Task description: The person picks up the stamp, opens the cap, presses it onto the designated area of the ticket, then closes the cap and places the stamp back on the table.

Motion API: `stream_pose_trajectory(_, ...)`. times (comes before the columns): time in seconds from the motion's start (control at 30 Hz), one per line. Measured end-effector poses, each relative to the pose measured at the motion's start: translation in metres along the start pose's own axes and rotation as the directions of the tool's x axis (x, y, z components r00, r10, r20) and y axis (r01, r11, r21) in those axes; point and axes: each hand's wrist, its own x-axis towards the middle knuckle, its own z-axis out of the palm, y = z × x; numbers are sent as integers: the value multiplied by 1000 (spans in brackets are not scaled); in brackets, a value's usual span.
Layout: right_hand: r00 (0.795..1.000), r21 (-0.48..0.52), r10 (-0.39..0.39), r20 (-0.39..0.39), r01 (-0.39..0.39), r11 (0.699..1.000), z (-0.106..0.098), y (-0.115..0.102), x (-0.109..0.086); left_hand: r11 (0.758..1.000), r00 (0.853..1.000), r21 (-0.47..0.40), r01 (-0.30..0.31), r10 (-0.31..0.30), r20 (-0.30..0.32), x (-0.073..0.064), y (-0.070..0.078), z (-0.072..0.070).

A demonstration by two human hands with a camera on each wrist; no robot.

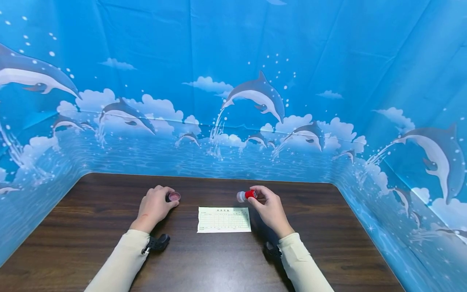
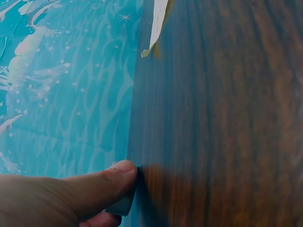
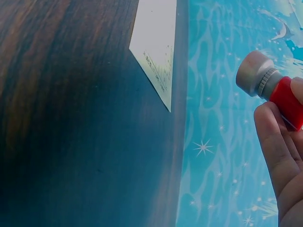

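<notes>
My left hand [image 1: 156,205] pinches a small round tub [image 1: 174,196] with a dull red face, at the left of the table. In the left wrist view the thumb covers most of the tub [image 2: 122,205], leaving a pale greyish part visible. On the right, my right hand [image 1: 270,207] grips a red stamp [image 1: 250,194] between thumb and fingers. The stamp's wide, pale translucent end [image 3: 253,73] points left, towards the middle. Between the hands lies a printed paper form [image 1: 224,220] with a ruled grid, flat in the head view.
The dark wood-grain table [image 1: 204,263] reaches back to a blue curtain [image 1: 233,36] printed with dolphins, which also borders both sides. Black wrist straps [image 1: 159,242] sit at the pale sleeves [image 1: 118,259].
</notes>
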Motion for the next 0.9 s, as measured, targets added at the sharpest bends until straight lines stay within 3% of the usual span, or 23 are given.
stream_pose_trajectory(0.4,1000,-6,22,5,-22,1000,0,0,-1,1000,1000,14,-4,4,29,2,-2,0)
stream_pose_trajectory(0.57,1000,-3,18,4,-18,1000,1,1,0,999,1000,32,-19,19,12,0,8,-7)
stream_pose_trajectory(0.73,1000,7,12,2,-12,1000,1,1,0,988,988,27,-151,150,27,-5,39,-17)
stream_pose_trajectory(0.9,1000,11,14,-11,-14,1000,-1,1,0,961,947,-10,-276,273,169,-14,67,-12)
